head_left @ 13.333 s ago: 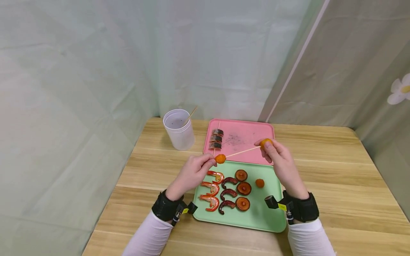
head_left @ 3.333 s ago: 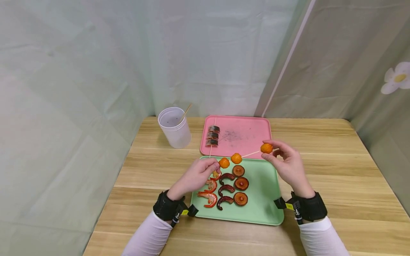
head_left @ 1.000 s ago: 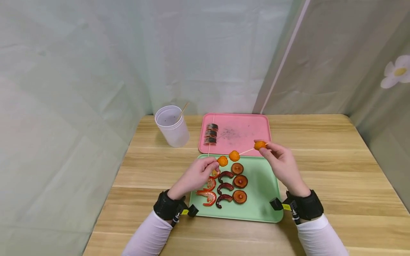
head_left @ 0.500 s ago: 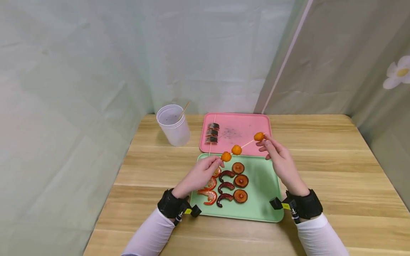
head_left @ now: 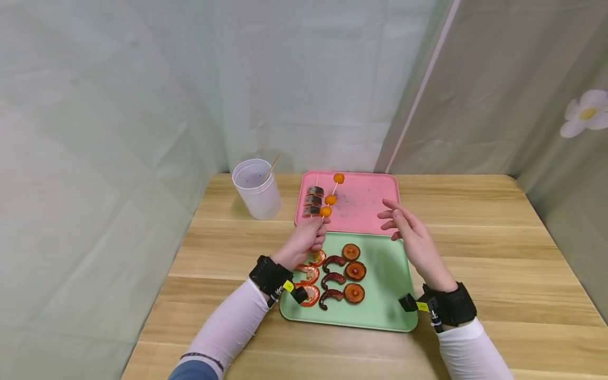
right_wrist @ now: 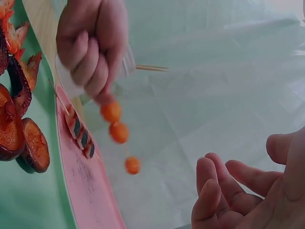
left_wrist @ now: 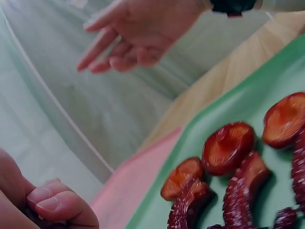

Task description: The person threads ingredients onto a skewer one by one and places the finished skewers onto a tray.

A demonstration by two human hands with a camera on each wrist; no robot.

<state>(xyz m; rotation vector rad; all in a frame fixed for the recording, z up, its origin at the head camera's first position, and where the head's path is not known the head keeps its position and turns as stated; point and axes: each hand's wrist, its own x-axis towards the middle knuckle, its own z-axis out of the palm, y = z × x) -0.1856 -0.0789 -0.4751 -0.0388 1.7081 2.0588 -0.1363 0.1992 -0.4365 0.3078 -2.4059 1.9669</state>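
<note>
Left fingers (right_wrist: 86, 66) pinch the near end of the skewer (head_left: 335, 189), presumably so that its three orange balls (head_left: 330, 200) project free above the pink tray (head_left: 370, 184); the right fingers (right_wrist: 250, 177), loosely spread, hold nothing.

In the head view, pale sleeves (head_left: 233, 319) lie at seven and four o'clock, the seven-o'clock one meeting blue cloth (head_left: 195, 371). Black wrist straps (head_left: 269, 274) carry small black blocks (head_left: 300, 294) and yellow tags (head_left: 288, 286).

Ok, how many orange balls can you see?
3, all on the stick in the left hand: the first ball nearest the hand, the second ball just beyond it, the third ball farthest out. None looks hidden.
</note>
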